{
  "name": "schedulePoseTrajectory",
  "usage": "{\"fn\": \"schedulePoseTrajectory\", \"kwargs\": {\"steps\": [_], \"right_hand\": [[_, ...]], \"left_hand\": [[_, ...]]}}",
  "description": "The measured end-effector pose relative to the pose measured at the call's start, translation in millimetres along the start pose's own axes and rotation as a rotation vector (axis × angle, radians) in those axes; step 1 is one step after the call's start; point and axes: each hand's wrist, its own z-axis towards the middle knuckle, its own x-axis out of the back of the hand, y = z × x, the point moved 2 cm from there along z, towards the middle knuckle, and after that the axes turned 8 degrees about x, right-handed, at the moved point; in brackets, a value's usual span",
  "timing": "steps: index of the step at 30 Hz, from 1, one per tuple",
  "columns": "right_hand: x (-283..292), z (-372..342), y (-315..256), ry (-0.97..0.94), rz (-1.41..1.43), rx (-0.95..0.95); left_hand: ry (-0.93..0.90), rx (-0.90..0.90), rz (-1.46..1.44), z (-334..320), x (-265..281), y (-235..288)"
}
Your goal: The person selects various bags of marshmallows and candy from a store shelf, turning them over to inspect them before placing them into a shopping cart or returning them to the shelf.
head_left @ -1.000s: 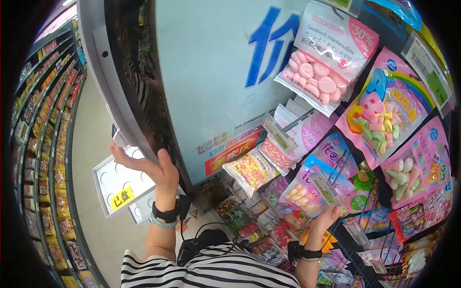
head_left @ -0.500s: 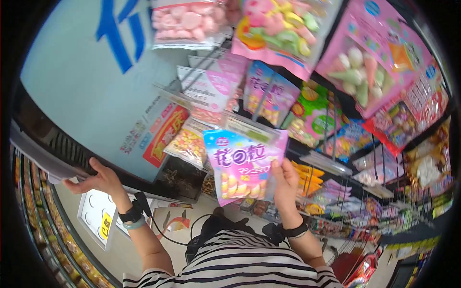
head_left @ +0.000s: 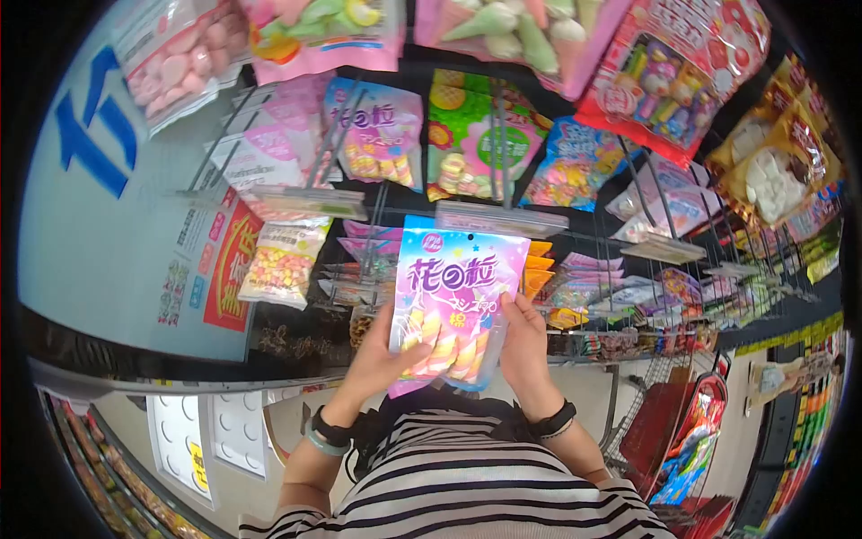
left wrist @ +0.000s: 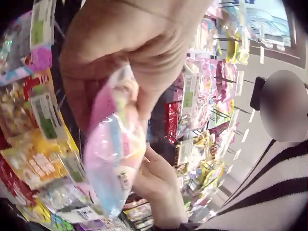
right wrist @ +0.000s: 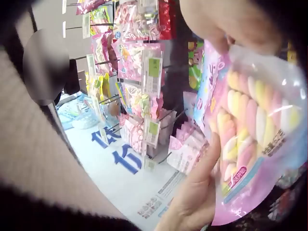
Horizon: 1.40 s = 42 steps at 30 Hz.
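A pink and blue bag of twisted marshmallows (head_left: 460, 305) is held upright in front of the chest, its printed front facing the head camera. My left hand (head_left: 370, 366) grips its lower left side, thumb across the front and fingers behind. At the right edge, my right hand (head_left: 525, 346) pinches the bag with the thumb in front. From the left wrist, the bag (left wrist: 115, 159) shows edge-on below the left hand (left wrist: 125, 43). The right wrist view shows yellow, pink and white twists (right wrist: 240, 115) through the bag's clear window.
Candy bags hang on hooks ahead, among them a similar marshmallow bag (head_left: 374, 135) and a green bag (head_left: 480, 135). Price tag holders (head_left: 503, 218) jut out from the hooks. A light blue sign panel (head_left: 99, 260) stands left; a red cart (head_left: 660, 431) is at lower right.
My right hand has brought the marshmallow bag from the hooks to the front of the body. My left hand has left the sign panel's edge and taken hold of the bag. The view has turned right.
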Motion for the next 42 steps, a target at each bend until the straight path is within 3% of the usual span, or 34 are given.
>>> {"fn": "schedulePoseTrajectory", "kwargs": {"steps": [3, 5, 7, 9, 10, 11, 13, 14, 17, 21, 23, 25, 29, 42], "right_hand": [[15.2, -11.9, -14.0, 0.012, -0.019, 0.035], [19.0, -16.7, -23.8, 0.000, 0.058, -0.012], [25.9, -21.1, -23.2, -0.013, 0.137, -0.061], [36.3, -23.7, -9.2, -0.098, -0.041, -0.082], [36.2, -26.5, -2.7, -0.147, 0.042, -0.130], [35.9, -33.5, 1.8, -0.145, 0.085, -0.151], [39.1, -35.7, 5.4, -0.201, 0.085, -0.133], [40.6, -37.7, 3.3, -0.177, 0.092, -0.113], [37.3, -41.1, -23.2, 0.170, -0.088, 0.175], [47.1, -49.1, -38.3, 0.177, -0.231, 0.228], [45.5, -55.4, -40.4, 0.165, -0.305, 0.205], [39.7, -59.9, -40.4, 0.138, -0.379, 0.274], [33.2, -66.2, -47.4, 0.111, -0.413, 0.317], [25.6, -75.8, -59.5, 0.086, -0.619, 0.398]], "left_hand": [[-0.183, 0.095, 0.038, 12.2, -18.2, -11.7], [-0.297, 0.343, -0.109, 19.8, -20.2, -12.3], [-0.374, 0.393, -0.270, 20.8, -30.5, -4.2], [-0.486, 0.589, -0.511, 17.5, -37.8, -8.7], [-0.560, 0.461, -0.336, 13.8, -42.6, -4.2], [-0.465, 0.576, -0.302, 6.0, -47.8, -3.2], [-0.836, 0.700, -0.161, 13.5, -50.6, -35.1], [-0.862, 0.712, -0.147, 15.9, -47.9, -43.1], [-0.736, 0.768, -0.358, 24.7, -52.1, -34.5], [-0.513, 0.821, -0.643, 31.2, -60.0, -16.2], [-0.507, 0.869, -0.665, 27.1, -61.7, -14.9], [-0.610, 0.456, -0.118, 22.6, -61.3, -15.6], [-0.522, 0.413, -0.136, 17.0, -65.7, -13.8], [-0.511, 0.285, -0.106, 15.7, -67.9, -3.5]]}}
